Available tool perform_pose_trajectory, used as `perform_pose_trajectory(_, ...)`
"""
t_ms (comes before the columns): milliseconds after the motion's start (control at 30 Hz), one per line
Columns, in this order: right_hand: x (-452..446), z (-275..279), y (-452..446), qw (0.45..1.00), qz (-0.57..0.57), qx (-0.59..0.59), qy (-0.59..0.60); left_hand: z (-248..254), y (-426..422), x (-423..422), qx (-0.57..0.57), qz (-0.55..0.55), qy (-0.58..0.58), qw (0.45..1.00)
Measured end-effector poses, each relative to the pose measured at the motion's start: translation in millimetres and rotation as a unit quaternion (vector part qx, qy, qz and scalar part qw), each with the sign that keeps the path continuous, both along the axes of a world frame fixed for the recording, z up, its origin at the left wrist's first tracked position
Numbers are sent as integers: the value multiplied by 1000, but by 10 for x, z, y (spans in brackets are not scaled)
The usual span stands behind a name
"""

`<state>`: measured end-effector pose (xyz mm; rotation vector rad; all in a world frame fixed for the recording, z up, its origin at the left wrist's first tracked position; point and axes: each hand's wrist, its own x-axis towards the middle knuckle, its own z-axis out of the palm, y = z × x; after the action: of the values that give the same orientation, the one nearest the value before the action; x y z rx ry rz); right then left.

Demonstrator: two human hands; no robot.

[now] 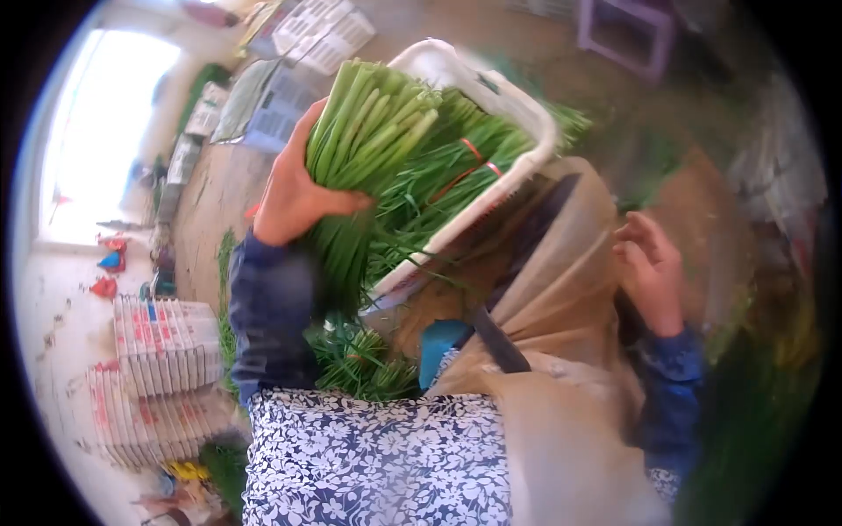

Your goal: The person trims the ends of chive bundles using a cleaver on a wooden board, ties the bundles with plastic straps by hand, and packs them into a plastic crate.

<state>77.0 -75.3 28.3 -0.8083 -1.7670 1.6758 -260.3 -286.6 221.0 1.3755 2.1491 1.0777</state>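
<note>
My left hand [298, 193] grips a thick bunch of long green chives [373, 127], thumb across the front and fingers behind. The pale cut ends point up and away, while the leaves hang down near my sleeve. Just beyond it is a white plastic crate [535, 118] holding more green bunches [456, 175], at least one tied with a red band. On the right, my right hand [651, 267] hovers beside my tan-covered knee [561, 254]. Its fingers are loosely bent and apart, with nothing visible in them.
Loose greens [364, 364] lie below the crate by my lap. Stacked white crates [167, 351] stand at the left wall. More crates [320, 39] and a grey-blue bin [276, 101] are at the back. A purple stool [627, 39] stands at the upper right.
</note>
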Motion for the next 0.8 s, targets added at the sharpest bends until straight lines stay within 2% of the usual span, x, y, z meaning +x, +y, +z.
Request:
perform_pose_trajectory(33, -139, 90, -23, 999, 19, 17, 20, -4, -30, -128, -2, 8, 3, 1000)
perform_pose_trajectory(100, -374, 359, -74, 997, 65, 43, 15, -67, 1, -307, -35, 8, -177, 984)
perform_pose_trajectory(133, -544, 405, -123, 997, 60, 42, 11, -145, 24, -339, -37, 3, -180, 983)
perform_pose_trajectory(200, -870, 498, -220, 989, 128, -40, 69, -256, 93, -292, 28, -66, -361, 930)
perform_pose_trajectory(267, -1175, 375, -352, 974, 185, -105, 78, -429, 229, -191, -4, -25, -338, 941)
perform_pose_trajectory(333, -1374, 318, -561, 968, 237, -58, 66, -759, 353, -250, 73, -168, -407, 895)
perform_pose_trajectory(400, -1466, 350, -710, 953, 241, -107, 149, -760, 522, -31, 78, -163, -410, 894)
perform_pose_trajectory(467, -1340, 120, -657, 963, 212, -68, 151, -776, 611, 171, 13, -140, -369, 919)
perform_pose_trajectory(533, -979, -25, -521, 951, 25, -221, 217, -774, 689, 360, -44, -136, -351, 925)
perform_pose_trajectory(600, -634, 133, -309, 954, -109, -72, 270, -870, 759, 550, -85, -174, -304, 933)
perform_pose_trajectory(633, -404, 255, -232, 956, -127, -74, 252, -917, 796, 703, -92, -179, -329, 923)
perform_pose_trajectory(667, -133, 397, -170, 970, -132, 81, 187, -964, 818, 870, -116, -189, -332, 917)
perform_pose_trajectory(700, 49, 500, -152, 958, -131, 229, 113, -1001, 850, 1010, -115, -204, -344, 909)
perform_pose_trajectory(733, 193, 572, -193, 960, -147, 220, 89, -1060, 882, 1161, -118, -221, -357, 900)
perform_pose_trajectory(767, 302, 629, -224, 945, -106, 308, 16, -1150, 910, 1292, -130, -234, -371, 889)
perform_pose_trajectory(800, 376, 634, -246, 917, -60, 390, -53, -1226, 936, 1395, -129, -255, -315, 905)
